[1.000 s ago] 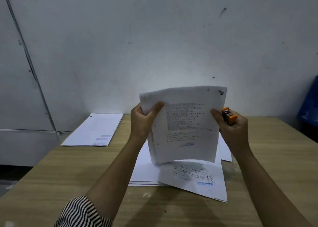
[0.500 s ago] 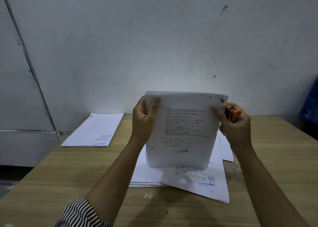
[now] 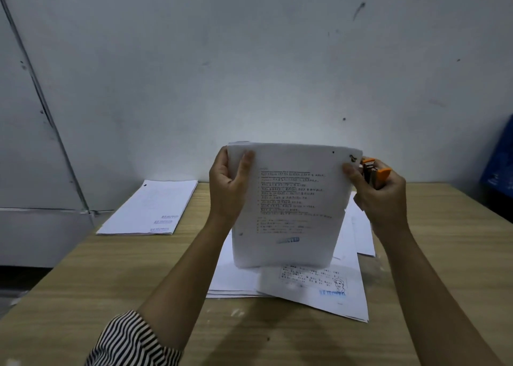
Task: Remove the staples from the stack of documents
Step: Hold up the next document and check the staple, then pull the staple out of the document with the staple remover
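Observation:
I hold a stapled set of printed pages upright above the table. My left hand grips its top left corner, thumb on the front. My right hand pinches the right edge with the thumb and also holds an orange staple remover in its fingers. The remover's jaws sit just right of the top right corner, where a dark staple mark shows. Under the raised set lies a loose pile of documents on the table.
A neat stack of white sheets lies at the table's far left corner. The wooden table stands against a pale wall. A blue object is at the right edge of view.
Both hands have lifted the stapled set higher and turned it more upright. The right hand with the staple remover has risen to the set's top right corner.

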